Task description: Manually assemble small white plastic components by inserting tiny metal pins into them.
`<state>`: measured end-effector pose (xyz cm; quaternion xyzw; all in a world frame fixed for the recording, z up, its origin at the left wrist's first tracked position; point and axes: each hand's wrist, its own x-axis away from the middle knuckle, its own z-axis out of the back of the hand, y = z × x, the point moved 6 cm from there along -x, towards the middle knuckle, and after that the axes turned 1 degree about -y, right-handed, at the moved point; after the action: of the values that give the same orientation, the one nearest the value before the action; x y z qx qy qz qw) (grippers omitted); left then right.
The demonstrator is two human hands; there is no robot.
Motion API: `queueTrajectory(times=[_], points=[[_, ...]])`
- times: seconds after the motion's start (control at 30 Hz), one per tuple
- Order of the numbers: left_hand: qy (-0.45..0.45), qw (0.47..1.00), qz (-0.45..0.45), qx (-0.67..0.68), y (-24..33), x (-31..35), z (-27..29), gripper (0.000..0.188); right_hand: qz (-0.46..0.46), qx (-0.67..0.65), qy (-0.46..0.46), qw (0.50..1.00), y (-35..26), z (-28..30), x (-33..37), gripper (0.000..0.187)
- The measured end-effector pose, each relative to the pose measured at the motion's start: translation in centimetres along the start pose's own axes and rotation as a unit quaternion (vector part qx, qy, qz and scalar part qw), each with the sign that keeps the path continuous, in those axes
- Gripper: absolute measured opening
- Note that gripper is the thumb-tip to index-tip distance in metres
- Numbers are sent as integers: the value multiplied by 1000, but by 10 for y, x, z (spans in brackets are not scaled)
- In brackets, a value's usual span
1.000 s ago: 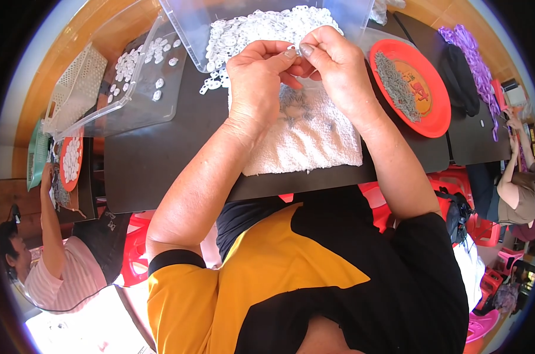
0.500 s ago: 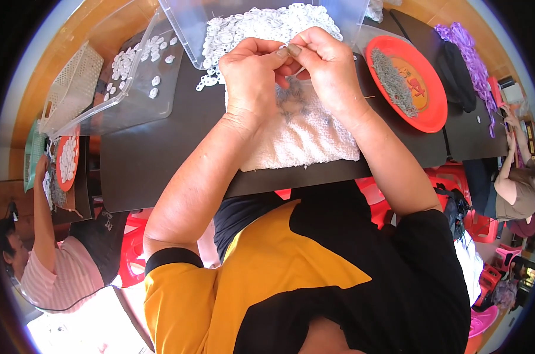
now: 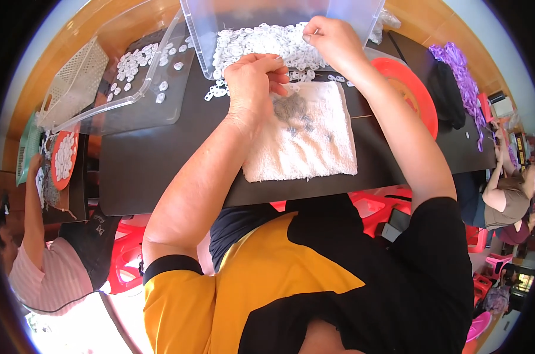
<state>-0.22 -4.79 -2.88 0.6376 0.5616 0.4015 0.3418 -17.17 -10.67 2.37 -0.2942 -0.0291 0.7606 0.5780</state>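
My left hand [image 3: 251, 79] is held over the far edge of a white towel [image 3: 323, 159], its thumb and fingers closed. What they hold, if anything, is too small to make out against the white pieces [image 3: 249, 44] behind. My right hand [image 3: 333, 42] is raised farther off to the right, in front of a clear plastic bin [image 3: 199, 41]. Its thumb and forefinger are pinched, with a thin sliver showing at the tips that I cannot name. Small white pieces with holes fill the bin, and some lie before it. Grey bits dot the towel.
Right of the towel stands a red plate [image 3: 426, 118], partly behind my forearm; a thin stick [image 3: 360, 117] lies beside it. A clear tray [image 3: 167, 112] with white pieces is at the left. Purple strands [image 3: 459, 76] lie far right. People sit at both sides.
My hands, together over the towel before, are now apart. The right one has moved up and right toward the bin; the left has shifted slightly down. More of the towel shows.
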Motion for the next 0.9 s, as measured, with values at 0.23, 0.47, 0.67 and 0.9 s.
queueTrajectory(times=[0.23,0.47,0.67,0.9], points=[[-10,1000,2,-16,-4,3,-6,15,177,79,-66,979,-35,-39,-44,21],[-24,999,18,-27,-9,7,-11,13,123,59,-132,982,-25,-69,-71,22],[-6,999,28,-18,-9,7,-6,12,110,87,-171,975,-27,-29,-43,17],[-12,1000,15,-18,-9,3,-7,11,124,146,-141,971,0,-40,-23,16]])
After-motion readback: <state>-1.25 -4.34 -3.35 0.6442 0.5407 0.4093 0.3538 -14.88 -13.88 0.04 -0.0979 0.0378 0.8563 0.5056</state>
